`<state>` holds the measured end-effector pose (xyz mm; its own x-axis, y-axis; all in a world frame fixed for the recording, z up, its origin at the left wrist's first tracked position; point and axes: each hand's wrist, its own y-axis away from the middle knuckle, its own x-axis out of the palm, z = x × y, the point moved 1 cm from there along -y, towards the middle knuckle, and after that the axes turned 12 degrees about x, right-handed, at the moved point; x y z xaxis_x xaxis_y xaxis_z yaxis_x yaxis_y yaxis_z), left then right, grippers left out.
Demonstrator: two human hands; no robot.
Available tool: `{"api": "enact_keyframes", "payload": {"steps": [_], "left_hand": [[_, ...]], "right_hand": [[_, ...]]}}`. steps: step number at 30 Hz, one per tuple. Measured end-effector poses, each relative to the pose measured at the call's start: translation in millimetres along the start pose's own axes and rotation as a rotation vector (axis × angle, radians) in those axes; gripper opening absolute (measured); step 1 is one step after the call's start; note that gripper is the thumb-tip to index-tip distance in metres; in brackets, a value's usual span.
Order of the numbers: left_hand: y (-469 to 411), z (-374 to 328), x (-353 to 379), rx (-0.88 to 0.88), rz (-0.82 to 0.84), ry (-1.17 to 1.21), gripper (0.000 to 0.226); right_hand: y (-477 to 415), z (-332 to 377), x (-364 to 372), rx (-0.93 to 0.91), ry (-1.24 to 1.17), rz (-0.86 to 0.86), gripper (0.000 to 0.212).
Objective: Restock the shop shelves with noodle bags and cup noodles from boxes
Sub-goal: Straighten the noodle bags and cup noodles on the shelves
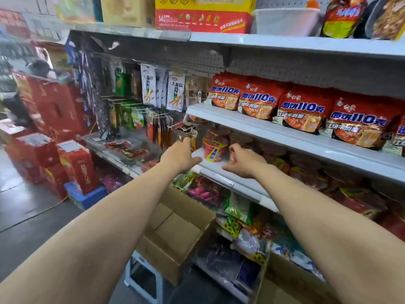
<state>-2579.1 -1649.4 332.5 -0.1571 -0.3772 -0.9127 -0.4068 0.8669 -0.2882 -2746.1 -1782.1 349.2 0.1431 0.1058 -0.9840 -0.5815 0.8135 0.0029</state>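
Light, thin-walled and easily dented, the red cup noodle (213, 150) at the shelf (221, 171) edge wants a gentle hold round its sides; left of it the left hand (180, 155) hovers with fingers loosely spread, and right of it the right hand (244, 161) curls round a second cup (232, 155).

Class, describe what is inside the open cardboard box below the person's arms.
Inside the cardboard box, only bare cardboard panels show; no noodles are visible. The left forearm covers its left side, so what lies there cannot be seen.

Cup noodles (213, 151) line one shelf (211, 167), noodle bags (304, 110) the next.
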Motion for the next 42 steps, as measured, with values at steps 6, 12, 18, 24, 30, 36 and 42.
{"api": "enact_keyframes", "payload": {"steps": [6, 12, 18, 24, 30, 36, 42], "left_hand": [[-50, 44, 24, 0.012, 0.038, 0.048, 0.073], [-121, 81, 39, 0.025, 0.083, 0.067, 0.073], [-181, 115, 60, 0.031, 0.128, 0.115, 0.077], [-223, 152, 80, 0.056, 0.178, 0.129, 0.071], [-264, 188, 107, 0.159, 0.228, 0.137, 0.065], [-303, 208, 147, 0.324, 0.169, 0.181, 0.060], [-323, 197, 195, 0.420, 0.077, 0.336, 0.050]], "right_hand": [[-63, 21, 19, 0.025, 0.006, 0.003, 0.078], [-143, 35, 31, 0.033, -0.007, -0.004, 0.083], [-210, 46, 39, 0.050, 0.044, 0.028, 0.079], [-255, 56, 56, 0.115, 0.033, 0.047, 0.080], [-284, 57, 83, 0.226, 0.033, 0.016, 0.077], [-303, 39, 101, 0.344, 0.049, -0.113, 0.066], [-322, 25, 119, 0.372, 0.113, -0.198, 0.052]]}}
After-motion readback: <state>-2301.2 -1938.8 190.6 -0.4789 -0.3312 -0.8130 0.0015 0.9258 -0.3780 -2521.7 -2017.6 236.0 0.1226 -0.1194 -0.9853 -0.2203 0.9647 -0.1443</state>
